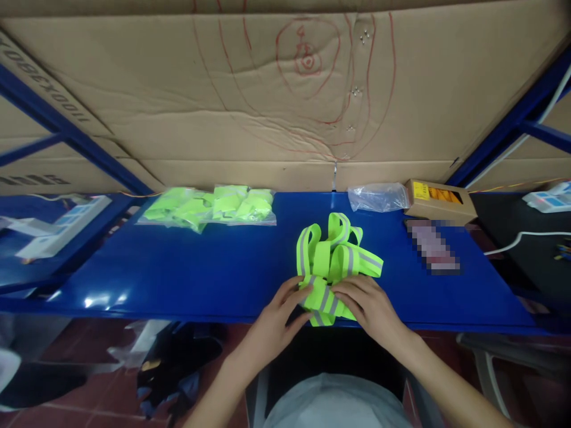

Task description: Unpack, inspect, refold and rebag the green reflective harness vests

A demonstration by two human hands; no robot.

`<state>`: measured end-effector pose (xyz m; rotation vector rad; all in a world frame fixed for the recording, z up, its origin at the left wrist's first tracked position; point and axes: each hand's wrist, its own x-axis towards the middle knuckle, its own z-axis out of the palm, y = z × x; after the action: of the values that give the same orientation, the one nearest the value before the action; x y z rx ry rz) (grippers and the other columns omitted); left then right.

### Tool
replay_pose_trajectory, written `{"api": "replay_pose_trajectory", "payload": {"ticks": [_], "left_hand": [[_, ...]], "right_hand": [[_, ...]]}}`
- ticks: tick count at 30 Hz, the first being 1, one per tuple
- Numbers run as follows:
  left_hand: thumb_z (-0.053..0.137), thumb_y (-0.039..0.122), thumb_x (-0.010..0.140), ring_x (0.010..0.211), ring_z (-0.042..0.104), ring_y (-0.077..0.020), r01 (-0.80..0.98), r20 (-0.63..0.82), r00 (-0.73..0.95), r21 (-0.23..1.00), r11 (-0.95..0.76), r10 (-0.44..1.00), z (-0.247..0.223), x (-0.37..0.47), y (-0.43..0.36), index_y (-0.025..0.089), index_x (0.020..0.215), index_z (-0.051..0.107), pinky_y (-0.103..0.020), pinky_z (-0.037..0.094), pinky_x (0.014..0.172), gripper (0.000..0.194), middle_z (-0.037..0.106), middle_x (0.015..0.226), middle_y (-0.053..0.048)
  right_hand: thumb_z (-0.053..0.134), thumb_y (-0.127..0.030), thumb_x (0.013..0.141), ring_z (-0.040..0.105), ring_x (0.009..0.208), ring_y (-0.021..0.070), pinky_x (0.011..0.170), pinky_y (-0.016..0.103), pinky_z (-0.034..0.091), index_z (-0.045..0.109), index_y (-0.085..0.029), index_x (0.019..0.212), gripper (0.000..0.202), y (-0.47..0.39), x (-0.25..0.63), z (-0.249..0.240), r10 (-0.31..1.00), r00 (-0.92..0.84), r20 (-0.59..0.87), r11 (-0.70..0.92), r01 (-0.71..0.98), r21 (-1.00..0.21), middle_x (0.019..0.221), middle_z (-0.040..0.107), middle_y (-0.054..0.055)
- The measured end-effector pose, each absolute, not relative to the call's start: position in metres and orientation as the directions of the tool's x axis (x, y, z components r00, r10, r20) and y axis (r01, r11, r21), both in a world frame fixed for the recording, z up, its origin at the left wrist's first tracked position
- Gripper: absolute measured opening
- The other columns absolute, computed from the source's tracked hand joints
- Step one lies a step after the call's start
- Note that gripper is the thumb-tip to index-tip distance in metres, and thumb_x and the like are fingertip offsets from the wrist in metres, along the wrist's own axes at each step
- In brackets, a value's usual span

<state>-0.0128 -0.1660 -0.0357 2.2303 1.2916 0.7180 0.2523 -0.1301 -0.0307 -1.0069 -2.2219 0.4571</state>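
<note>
A loose bundle of neon-yellow reflective straps (322, 261) with grey stripes lies looped on the blue table, near its front edge. On the left side of the bundle, my left hand (285, 309) has its thumb and fingers closed on a strap. My right hand (366, 302) is at the bundle's lower right, its curled fingers gripping the same striped part. The two hands are a short distance apart, with the strap between them. Several loops stand up beyond my fingers.
Clear bags of folded neon straps (209, 207) lie at the back left of the blue table (187, 267). At the back right are a crumpled plastic bag (378, 197), an open cardboard box (439, 202) and a blurred flat object (432, 245). A cardboard wall (267, 119) stands behind.
</note>
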Motion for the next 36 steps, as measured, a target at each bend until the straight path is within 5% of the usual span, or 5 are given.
{"api": "replay_pose_trajectory", "payload": {"ticks": [7, 11, 24, 31, 36], "left_hand": [[0.074, 0.034, 0.092, 0.154, 0.038, -0.0293, 0.669, 0.121, 0.480, 0.590, -0.452, 0.869, -0.035, -0.017, -0.170, 0.035, 0.158, 0.032, -0.049, 0.043, 0.122, 0.078, 0.031, 0.169, -0.010], [0.073, 0.027, 0.093, 0.148, 0.048, -0.0272, 0.656, 0.150, 0.482, 0.591, -0.469, 0.863, -0.036, -0.015, -0.169, 0.035, 0.157, 0.034, -0.049, 0.046, 0.120, 0.075, 0.045, 0.162, -0.009], [0.068, 0.006, 0.088, 0.145, 0.051, -0.0256, 0.626, 0.183, 0.492, 0.605, -0.492, 0.851, -0.034, -0.013, -0.169, 0.035, 0.155, 0.041, -0.047, 0.048, 0.118, 0.077, 0.050, 0.159, -0.007], [0.073, 0.028, 0.092, 0.150, 0.044, -0.0294, 0.598, 0.089, 0.523, 0.671, -0.439, 0.848, -0.020, -0.018, -0.170, 0.033, 0.158, 0.040, -0.051, 0.042, 0.122, 0.073, 0.040, 0.165, -0.010], [0.070, 0.028, 0.095, 0.147, 0.048, -0.0284, 0.605, 0.151, 0.462, 0.667, -0.436, 0.874, -0.028, -0.012, -0.170, 0.034, 0.154, 0.043, -0.051, 0.045, 0.120, 0.065, 0.046, 0.160, -0.010]], "right_hand": [[0.067, -0.057, 0.094, 0.067, 0.114, 0.0321, 0.092, 0.048, 0.054, 0.061, -0.016, 0.140, 0.061, -0.154, 0.256, -0.028, 0.725, -0.583, 0.366, 0.685, 0.666, -0.295, 0.129, 0.070, 0.017], [0.068, -0.043, 0.097, 0.068, 0.110, 0.0323, 0.088, 0.047, 0.055, 0.059, -0.012, 0.139, 0.053, -0.162, 0.251, -0.029, 0.714, -0.586, 0.383, 0.685, 0.696, -0.213, 0.125, 0.070, 0.018], [0.064, -0.043, 0.099, 0.070, 0.106, 0.0317, 0.088, 0.049, 0.060, 0.060, -0.014, 0.137, 0.048, -0.164, 0.255, -0.034, 0.717, -0.583, 0.381, 0.691, 0.664, -0.284, 0.120, 0.072, 0.018], [0.064, -0.030, 0.100, 0.064, 0.118, 0.0314, 0.098, 0.051, 0.056, 0.053, -0.020, 0.146, 0.049, -0.163, 0.266, -0.025, 0.752, -0.598, 0.277, 0.656, 0.638, -0.402, 0.135, 0.064, 0.016], [0.066, -0.035, 0.098, 0.065, 0.114, 0.0339, 0.091, 0.052, 0.058, 0.056, -0.016, 0.141, 0.048, -0.166, 0.251, -0.024, 0.782, -0.549, 0.296, 0.624, 0.693, -0.362, 0.128, 0.067, 0.018]]}}
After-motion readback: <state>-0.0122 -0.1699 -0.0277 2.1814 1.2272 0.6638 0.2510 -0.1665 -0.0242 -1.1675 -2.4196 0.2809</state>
